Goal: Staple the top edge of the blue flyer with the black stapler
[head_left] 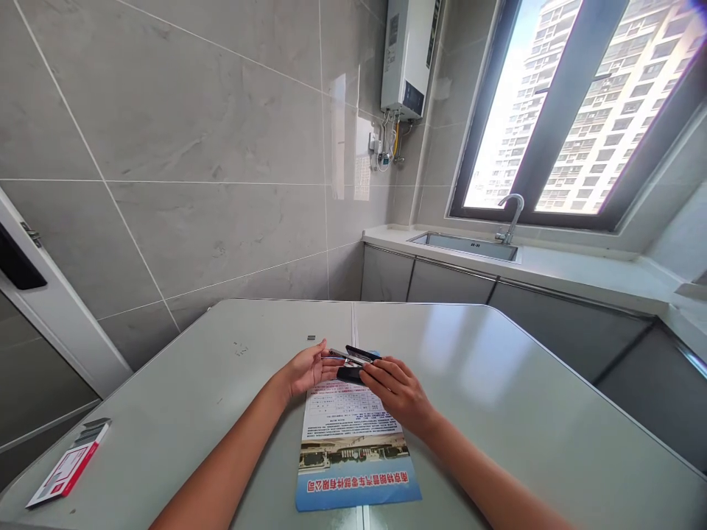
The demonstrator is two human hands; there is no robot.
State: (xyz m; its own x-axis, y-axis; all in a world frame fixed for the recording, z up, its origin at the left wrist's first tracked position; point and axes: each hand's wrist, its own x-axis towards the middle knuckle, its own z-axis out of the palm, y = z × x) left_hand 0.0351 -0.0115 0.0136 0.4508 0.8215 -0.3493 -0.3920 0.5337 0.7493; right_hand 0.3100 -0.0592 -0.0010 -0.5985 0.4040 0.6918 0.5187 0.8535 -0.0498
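Note:
A black stapler [350,374] is held above the table with its top cover raised and its metal staple rail showing. My right hand [398,391] is closed around the rear of the stapler. At the other end, my left hand [307,369] has its palm turned up, with thumb and fingers closed on the stapler's front; their exact contact is hard to see. Beneath both hands lies a printed leaflet [353,427] with a blue lower edge and a picture band. Beyond my left hand, a short strip of staples [311,338] rests on the table.
The pale table [497,412] has a seam down its middle. Loose dark bits, perhaps staples [240,349], are scattered left of centre. A red and white box [71,464] lies near the left edge. Behind stand a counter with a sink [469,246] and a faucet [512,217].

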